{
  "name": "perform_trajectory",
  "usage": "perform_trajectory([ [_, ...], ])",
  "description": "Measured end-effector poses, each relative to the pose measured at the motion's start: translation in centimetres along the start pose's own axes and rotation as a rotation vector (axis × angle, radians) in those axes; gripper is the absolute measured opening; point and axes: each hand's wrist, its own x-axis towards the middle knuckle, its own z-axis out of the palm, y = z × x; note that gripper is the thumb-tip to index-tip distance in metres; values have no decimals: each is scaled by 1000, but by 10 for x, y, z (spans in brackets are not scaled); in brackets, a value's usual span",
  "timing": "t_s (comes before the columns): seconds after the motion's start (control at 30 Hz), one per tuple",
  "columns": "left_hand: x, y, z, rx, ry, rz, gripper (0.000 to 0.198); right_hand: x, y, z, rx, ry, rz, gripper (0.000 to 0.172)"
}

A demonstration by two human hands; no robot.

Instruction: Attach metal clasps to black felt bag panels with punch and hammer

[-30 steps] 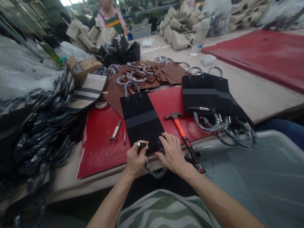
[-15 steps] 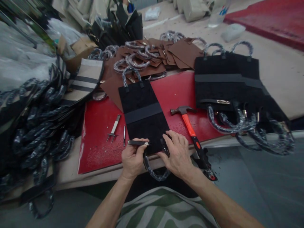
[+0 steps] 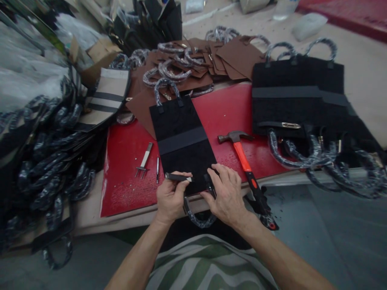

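The left hand (image 3: 171, 195) grasps a dark pen-like tool (image 3: 178, 177) between thumb and fingers, its pale tip pointing toward the right hand over the near end of a black panel (image 3: 183, 151); so level a hold probably suits close placing of the tip more than force. The right hand (image 3: 226, 189) lies with bent fingers on that panel's near corner, thumb and fingers about a small black tab (image 3: 209, 183); whether it pinches the tab or merely presses cannot be told, but it seems to steady that end. The panel lies flat just ahead of both hands on a red board (image 3: 127, 179), likely there as a firm base. Its near wrapped handle (image 3: 199, 219) hangs past the board's edge below the hands, which perhaps lets the panel sit flatter; the far handle (image 3: 166, 86) reaches toward brown pieces (image 3: 232, 56) beyond. A hammer (image 3: 242, 155) rests right of the right hand, its grip toward the person, seemingly for easy reach. Ahead of the left hand and to its left lie a pronged tool (image 3: 145, 161) and a thin rod (image 3: 157, 170), apart from the panel. Farther right, other black panels (image 3: 281, 76) overlap on the worktop (image 3: 365, 72), apparently stacked to save room.
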Motion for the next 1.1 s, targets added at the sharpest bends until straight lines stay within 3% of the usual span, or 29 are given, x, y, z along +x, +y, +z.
perform_trajectory([
  [0.1,1,3,0,-82,102,-42,14,-1,0,-1,7,-6,7,58],
  [0.23,-2,2,-3,-58,78,-55,14,-12,-6,-1,20,9,-6,55],
  [0.37,-7,-2,-7,-73,40,-40,13,-36,-14,4,186,248,59,46],
  [0.43,-6,-2,-9,-94,12,-40,13,-47,-16,8,386,356,215,37],
  [0.53,-3,1,-11,-135,-9,-44,12,-53,-16,10,844,421,665,31],
  [0.6,-2,3,-12,-156,-15,-47,12,-50,-16,10,1201,360,916,36],
  [0.7,-2,3,-12,-171,-36,-46,12,-40,-18,7,1522,93,1002,40],
  [0.77,-2,2,-11,-153,-69,-36,12,-34,-21,7,1535,16,988,41],
  [1.1,-2,0,-11,-107,-135,-15,13,-33,-25,10,1450,30,981,50],
])
